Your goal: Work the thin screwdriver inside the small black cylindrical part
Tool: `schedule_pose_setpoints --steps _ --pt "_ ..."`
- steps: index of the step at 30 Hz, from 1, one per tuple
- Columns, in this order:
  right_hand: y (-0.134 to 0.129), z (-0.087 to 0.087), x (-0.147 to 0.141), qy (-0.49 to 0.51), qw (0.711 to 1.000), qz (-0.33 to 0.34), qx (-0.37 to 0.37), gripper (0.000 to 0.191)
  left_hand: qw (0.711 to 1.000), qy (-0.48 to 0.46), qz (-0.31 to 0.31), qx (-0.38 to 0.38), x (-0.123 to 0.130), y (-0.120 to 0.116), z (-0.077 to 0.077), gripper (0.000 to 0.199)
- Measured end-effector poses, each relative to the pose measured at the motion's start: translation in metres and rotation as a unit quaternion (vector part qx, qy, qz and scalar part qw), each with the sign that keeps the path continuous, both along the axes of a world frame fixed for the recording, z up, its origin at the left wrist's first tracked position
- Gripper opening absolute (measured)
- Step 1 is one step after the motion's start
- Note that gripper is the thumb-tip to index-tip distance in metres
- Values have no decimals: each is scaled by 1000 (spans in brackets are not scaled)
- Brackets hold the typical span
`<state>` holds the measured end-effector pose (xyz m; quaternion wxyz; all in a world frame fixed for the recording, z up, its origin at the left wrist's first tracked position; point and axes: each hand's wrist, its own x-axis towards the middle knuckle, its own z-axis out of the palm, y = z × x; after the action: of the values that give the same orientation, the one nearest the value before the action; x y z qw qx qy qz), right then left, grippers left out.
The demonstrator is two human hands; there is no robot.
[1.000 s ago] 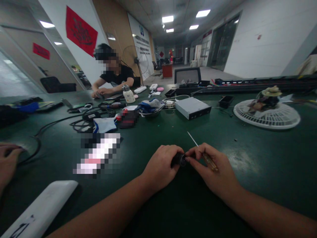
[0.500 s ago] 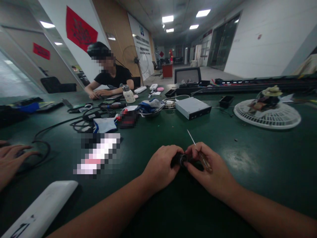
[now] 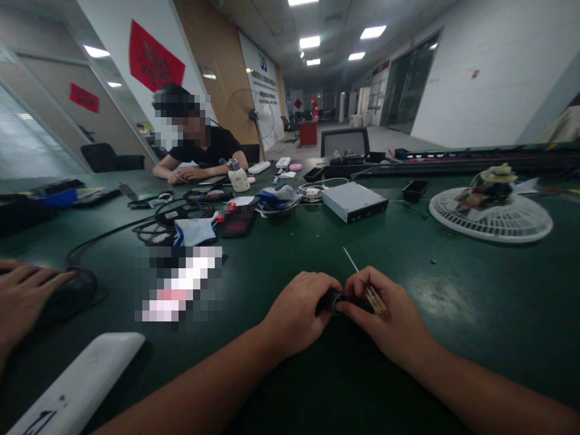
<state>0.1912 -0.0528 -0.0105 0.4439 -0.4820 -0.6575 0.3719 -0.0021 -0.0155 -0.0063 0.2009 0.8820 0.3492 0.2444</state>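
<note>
A small dark round part [image 3: 336,302], ring-shaped at the end facing right, is wrapped by the fingers of my left hand [image 3: 301,311]. Most of its body is hidden in that hand. My right hand [image 3: 385,308] touches the part's right end with thumb and fingertips. Tucked in the same hand is a screwdriver [image 3: 375,300] with a brownish, see-through handle; its thin metal shaft points up and away to the left. Both hands are just above the green table [image 3: 408,374].
A white fan grille [image 3: 493,214] with a motor lies at right, a silver disc drive [image 3: 354,201] further back. Cables [image 3: 149,226] and a blue-white cloth [image 3: 194,231] lie left. A white case [image 3: 86,377] is near. Another person's hand [image 3: 27,296] rests far left; someone sits opposite.
The view has tilted up a little, so things sit slightly lower. My right fingers have shifted slightly around the part's end. The other person's hand at left has moved.
</note>
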Motion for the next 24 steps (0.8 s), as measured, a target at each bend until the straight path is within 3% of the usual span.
schedule_pose_setpoints --steps 19,24 --pt "1 3 -1 -7 999 -14 31 24 1000 -10 22 6 1 -1 1 28" --pt "2 -1 1 51 999 8 -3 25 999 -18 28 4 -1 0 -2 24"
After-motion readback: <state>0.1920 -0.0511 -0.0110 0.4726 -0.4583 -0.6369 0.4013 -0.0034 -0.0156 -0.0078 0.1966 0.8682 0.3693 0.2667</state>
